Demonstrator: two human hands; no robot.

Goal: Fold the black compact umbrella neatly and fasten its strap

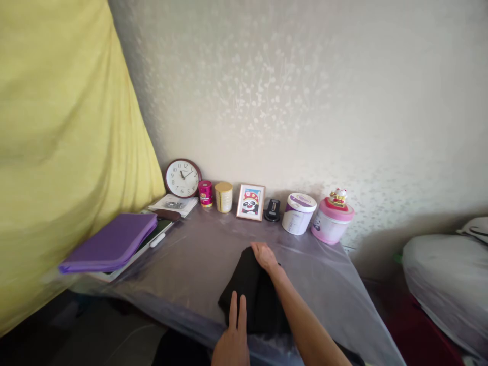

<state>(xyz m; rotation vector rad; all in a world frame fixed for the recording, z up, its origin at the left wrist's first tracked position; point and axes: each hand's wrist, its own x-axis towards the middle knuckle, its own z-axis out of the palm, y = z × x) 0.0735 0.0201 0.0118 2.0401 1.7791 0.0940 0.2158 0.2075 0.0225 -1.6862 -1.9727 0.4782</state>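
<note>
While the black cloth [244, 277] is touched by the left hand [231, 345], two fingers straight, any pinch by the right hand [265, 256] can't be told; folding seems begun, unfinished.

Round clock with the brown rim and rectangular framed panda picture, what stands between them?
In the head view, from the clock to the picture, stand a cylindrical magenta can, then a cylindrical cream canister with a yellow lid.

head: worn on the person's head | above the near side of the table [198, 254] | faces forward and down, toward the wall [290, 76] (yellow curtain [68, 127] at left) | left hand [232, 338] nearest, wall farthest
</note>
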